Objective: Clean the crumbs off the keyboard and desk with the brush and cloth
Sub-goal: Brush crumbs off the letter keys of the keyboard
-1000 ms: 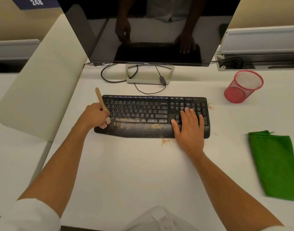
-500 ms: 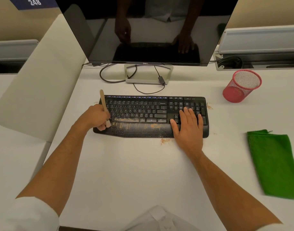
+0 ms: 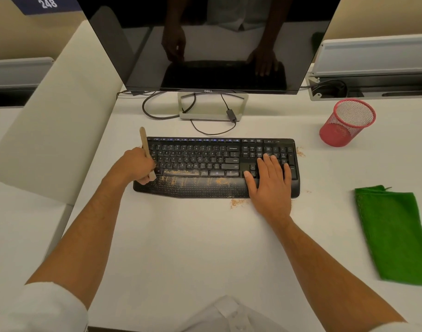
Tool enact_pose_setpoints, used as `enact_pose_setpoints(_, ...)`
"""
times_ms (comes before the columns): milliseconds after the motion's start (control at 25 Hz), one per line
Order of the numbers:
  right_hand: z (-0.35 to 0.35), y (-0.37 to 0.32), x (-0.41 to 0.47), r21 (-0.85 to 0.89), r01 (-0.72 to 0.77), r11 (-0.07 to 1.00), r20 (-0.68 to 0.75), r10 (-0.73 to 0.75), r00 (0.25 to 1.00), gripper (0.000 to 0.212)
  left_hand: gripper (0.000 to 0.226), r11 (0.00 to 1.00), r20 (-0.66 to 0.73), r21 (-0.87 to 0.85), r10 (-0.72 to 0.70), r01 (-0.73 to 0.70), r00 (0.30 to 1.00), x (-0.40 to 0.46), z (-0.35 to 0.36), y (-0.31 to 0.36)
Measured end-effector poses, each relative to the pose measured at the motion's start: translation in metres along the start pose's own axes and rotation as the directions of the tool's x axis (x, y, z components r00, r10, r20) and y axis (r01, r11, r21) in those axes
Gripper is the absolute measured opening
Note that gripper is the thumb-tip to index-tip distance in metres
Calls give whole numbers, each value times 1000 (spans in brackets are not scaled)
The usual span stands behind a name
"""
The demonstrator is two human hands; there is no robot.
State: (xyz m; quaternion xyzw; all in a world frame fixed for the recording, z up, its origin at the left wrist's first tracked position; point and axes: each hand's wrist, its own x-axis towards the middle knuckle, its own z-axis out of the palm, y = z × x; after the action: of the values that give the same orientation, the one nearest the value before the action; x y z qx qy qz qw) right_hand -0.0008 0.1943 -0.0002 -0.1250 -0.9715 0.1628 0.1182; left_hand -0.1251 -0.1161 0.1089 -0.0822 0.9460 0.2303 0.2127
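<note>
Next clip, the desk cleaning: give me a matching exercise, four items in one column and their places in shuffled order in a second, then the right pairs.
Items:
1. brush
2. green cloth
3. red mesh cup
4. right hand

Places:
A. lying flat on the desk, far right
B. resting flat on the keyboard, over its right end
C. gripped in the left hand at the keyboard's left end
D. standing right of the monitor

Pairs: 1-C, 2-A, 3-D, 4-B

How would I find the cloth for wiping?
Start at the big black monitor, then look down its right side, past the red mesh cup. The green cloth lies flat on the white desk, right of the black keyboard. Nothing else is green and soft.
</note>
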Motion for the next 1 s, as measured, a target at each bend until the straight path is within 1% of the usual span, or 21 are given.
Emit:
enact_pose_setpoints(40, 0, 0, 0, -1, 2, 1000, -2, -2, 1000, 62, 11, 999, -23, 29, 30, -30, 999, 2, -2, 1)
enact_pose_setpoints(120, 0, 0, 0, -1, -1, 1000, -4, 1, 1000, 61, 16, 985, -83, 75, 163, -157, 983, 1, 1, 6)
enact_pose_setpoints(200, 0, 0, 0, 6, -3, 1000, -7, 3, 1000, 60, 19, 955, -72, 52, 295, -292, 953, -6, 10, 16)
enact_pose_setpoints(280, 0, -1, 0, 7, 1, 1000, -6, -1, 1000, 61, 18, 931, -77, -14, 363, -365, 929, -9, 20, 27)
enact_pose_setpoints(360, 0, -1, 1, 9, 0, 1000, -3, 0, 1000, 61, 17, 909, -89, -95, 398, -405, 913, -12, 32, 41)
enact_pose_setpoints(440, 0, 0, 1, 8, 1, 1000, -6, -1, 1000, 60, 18, 886, -81, -131, 438, -445, 896, -15, 45, 54)
enact_pose_setpoints(520, 0, 0, 0, 5, 1, 1000, -8, -1, 1000, 59, 16, 848, -45, -164, 503, -503, 863, -20, 57, 68)
enact_pose_setpoints(640, 1, 0, 0, -4, 4, 1000, -20, -4, 1000, 60, 15, 801, 45, -193, 585, -567, 810, -26, 70, 90)
enact_pose_setpoints(800, 2, 1, 0, -6, 6, 1000, -26, -6, 1000, 61, 16, 742, 131, -175, 669, -647, 732, -29, 84, 111)
enact_pose_setpoints(920, 2, 1, 0, -12, 4, 1000, -17, -4, 1000, 61, 16, 738, 183, -79, 671, -670, 718, -27, 85, 111)
enact_pose_setpoints(1000, 2, 0, 1, -11, 3, 1000, -15, -4, 1000, 61, 16, 751, 204, -16, 649, -660, 733, -25, 79, 107)
